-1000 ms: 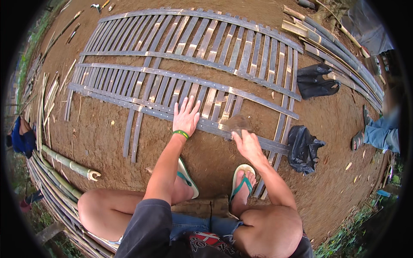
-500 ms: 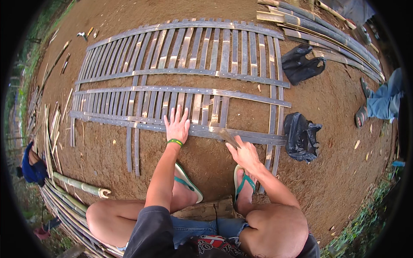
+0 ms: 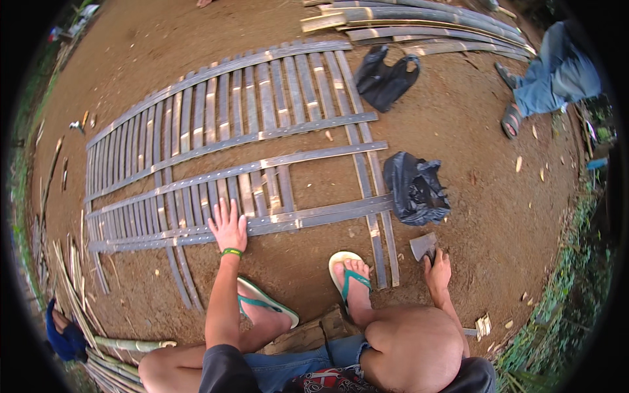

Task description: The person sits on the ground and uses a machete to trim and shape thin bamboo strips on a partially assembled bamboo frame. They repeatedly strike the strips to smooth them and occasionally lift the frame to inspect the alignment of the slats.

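Your right hand [image 3: 438, 272], gripping a wide-bladed grey metal tool [image 3: 422, 246], swung clear of the dark slatted bamboo panel [image 3: 245, 187]; only your spread left hand [image 3: 228, 230] still bears on it

Bare brown earth ground [image 3: 481, 177], dry yellow leaves [image 3: 519, 164], leafy green undergrowth [image 3: 547, 321] lower right, soft daylight, perhaps a green grassy strip [image 3: 36, 121], blurred, far left.

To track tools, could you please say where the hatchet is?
In the head view, the hatchet is right of centre, at the right hand, below the nearer black bag.
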A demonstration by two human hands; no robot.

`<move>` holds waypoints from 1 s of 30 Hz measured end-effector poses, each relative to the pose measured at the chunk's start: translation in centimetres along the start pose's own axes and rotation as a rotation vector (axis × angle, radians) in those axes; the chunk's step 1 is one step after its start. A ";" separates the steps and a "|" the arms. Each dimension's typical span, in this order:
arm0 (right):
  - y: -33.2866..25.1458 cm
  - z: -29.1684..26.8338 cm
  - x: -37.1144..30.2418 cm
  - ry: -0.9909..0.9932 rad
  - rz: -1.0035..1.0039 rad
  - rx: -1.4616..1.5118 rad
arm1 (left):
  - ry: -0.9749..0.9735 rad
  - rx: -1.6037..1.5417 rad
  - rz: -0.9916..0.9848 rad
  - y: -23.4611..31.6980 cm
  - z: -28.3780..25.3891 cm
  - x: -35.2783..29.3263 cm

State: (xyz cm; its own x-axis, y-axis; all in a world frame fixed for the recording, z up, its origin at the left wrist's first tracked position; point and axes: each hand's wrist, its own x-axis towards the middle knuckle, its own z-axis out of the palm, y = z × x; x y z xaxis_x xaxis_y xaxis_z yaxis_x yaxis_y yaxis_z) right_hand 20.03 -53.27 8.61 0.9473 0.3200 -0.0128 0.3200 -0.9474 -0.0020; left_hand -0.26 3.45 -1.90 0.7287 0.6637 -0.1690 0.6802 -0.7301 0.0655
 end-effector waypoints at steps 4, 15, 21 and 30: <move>-5.2 -6.5 4.9 0.191 -0.183 0.348 | -0.037 0.047 -0.013 -0.9 -0.2 -0.7; -5.8 9.1 22.7 -0.272 -0.206 -0.173 | -0.069 -0.054 -0.027 0.7 0.6 0.2; -9.9 4.8 20.5 -0.097 -0.091 0.232 | 0.100 -0.236 -0.207 1.5 0.4 -1.7; -9.9 -0.5 18.1 0.021 -0.080 0.390 | 0.428 -0.675 0.147 15.7 -5.3 -2.9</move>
State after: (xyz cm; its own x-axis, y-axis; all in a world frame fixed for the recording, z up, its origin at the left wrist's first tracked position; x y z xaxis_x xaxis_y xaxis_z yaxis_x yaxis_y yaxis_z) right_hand 34.00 -38.10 8.94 0.9211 0.3885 0.0230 0.3673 -0.8481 -0.3819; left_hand 8.72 -9.08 4.80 0.6888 0.6730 0.2695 0.3772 -0.6502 0.6595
